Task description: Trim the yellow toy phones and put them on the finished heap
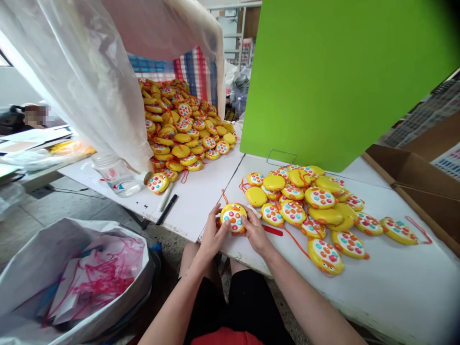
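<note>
A yellow duck-shaped toy (232,218) with coloured buttons on a white face is held upright just above the table's front edge. My left hand (214,232) grips its left side, thumb on the front. On its other side my right hand (256,232) closes round the edge, thumb by the buttons. An orange cord rises from the toy's top. Right of my hands lies a loose pile of similar duck toys (293,211), some face up and some showing plain yellow backs. A red strip (273,230) lies beside my right hand.
A large heap of duck toys (183,125) spills from a plastic-draped bag at back left. A clear jar (117,175), black marker (167,209) and white pen (165,196) lie left. A green board (316,81) stands behind; cardboard box (424,206) right, white sack (136,278) lower left.
</note>
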Motion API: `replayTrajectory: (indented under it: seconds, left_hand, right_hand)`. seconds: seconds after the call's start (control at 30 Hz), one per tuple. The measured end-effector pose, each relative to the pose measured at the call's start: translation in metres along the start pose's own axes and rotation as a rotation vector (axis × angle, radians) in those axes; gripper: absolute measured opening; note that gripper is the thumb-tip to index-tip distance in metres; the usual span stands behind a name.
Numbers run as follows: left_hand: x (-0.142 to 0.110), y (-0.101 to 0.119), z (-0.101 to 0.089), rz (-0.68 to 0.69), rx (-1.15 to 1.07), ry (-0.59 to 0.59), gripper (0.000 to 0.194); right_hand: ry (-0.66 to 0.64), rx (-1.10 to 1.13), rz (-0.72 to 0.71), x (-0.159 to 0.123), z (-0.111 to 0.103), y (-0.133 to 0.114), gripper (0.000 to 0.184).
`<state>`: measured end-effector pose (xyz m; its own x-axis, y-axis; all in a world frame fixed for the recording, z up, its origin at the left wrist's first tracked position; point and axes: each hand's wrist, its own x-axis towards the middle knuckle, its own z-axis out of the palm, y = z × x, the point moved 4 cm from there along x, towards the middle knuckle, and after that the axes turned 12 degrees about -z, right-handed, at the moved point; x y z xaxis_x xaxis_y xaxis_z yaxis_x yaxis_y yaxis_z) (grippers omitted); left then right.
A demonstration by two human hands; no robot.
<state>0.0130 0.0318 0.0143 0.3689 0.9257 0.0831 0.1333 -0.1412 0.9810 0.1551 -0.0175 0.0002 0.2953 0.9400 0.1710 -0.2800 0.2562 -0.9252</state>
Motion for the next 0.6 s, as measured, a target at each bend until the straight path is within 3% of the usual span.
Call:
replayTrajectory:
  seconds: [0.1, 0.27, 0.47, 0.6]
  left_hand:
    - [0.004, 0.002, 0.000, -0.036, -0.070, -0.189, 0.074]
    - [0.003, -0.002, 0.001, -0.084, -0.153, -0.263, 0.089]
    - [0.004, 0.000, -0.003, -0.070, -0.049, -0.159, 0.060]
    - [0.004, 0.000, -0.004, -0.079, -0.058, -0.163, 0.052]
  right_hand:
    - [-0.024, -0.054, -0.033, 0.000, 0.001, -0.002, 0.053]
    - [-0.056, -0.141, -0.072, -0.003, 0.001, -0.007, 0.053]
    - [-0.161, -0.202, -0.117, -0.009, 0.009, -0.022, 0.050]
    - [-0.217, -0.216, -0.109, -0.010, 0.014, -0.023, 0.058]
